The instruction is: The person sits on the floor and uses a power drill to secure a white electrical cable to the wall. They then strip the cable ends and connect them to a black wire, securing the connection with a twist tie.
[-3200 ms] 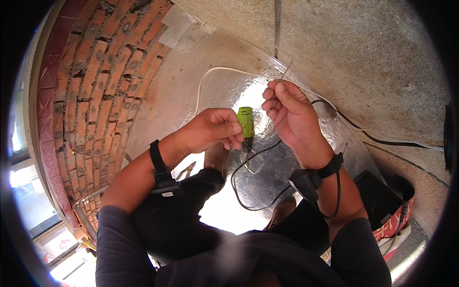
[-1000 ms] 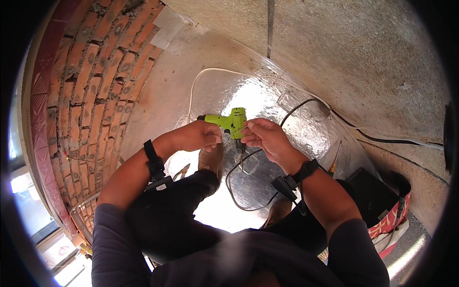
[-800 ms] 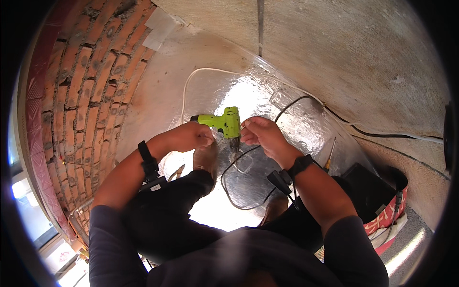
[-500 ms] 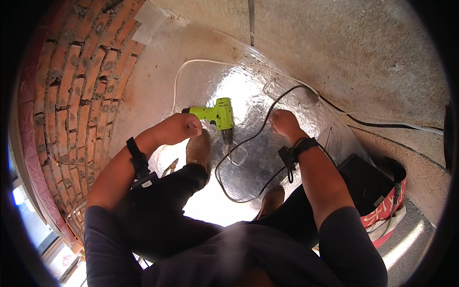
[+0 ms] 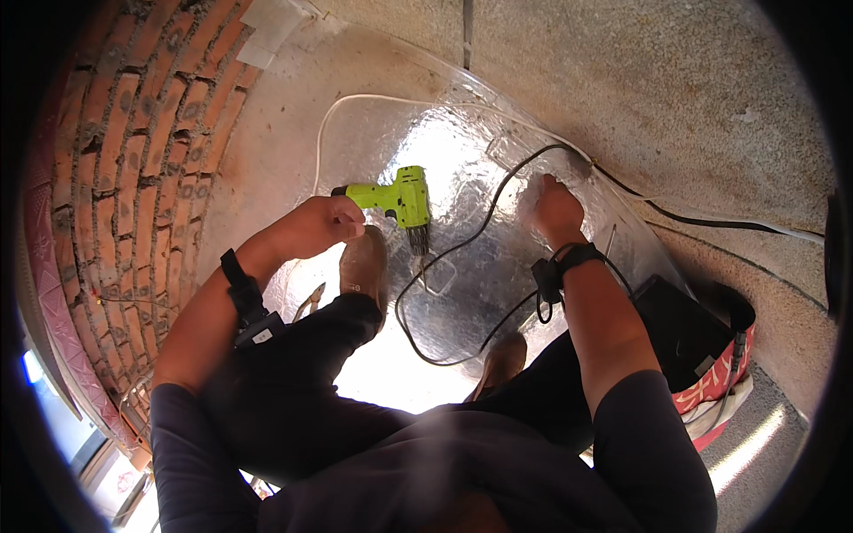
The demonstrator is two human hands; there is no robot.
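Drill (image 5: 410, 197), green, lies just above centre frame, near the curled left hand (image 5: 324, 226); the right hand (image 5: 560, 211), right of centre, looks loosely closed. Cannot tell if either holds anything. Best keep fingers clear of the looped black cable (image 5: 437, 362).

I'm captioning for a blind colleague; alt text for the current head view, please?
A green drill lies on shiny silver sheeting between a person's left hand and right hand, both bare. A black cable loops beside the drill.
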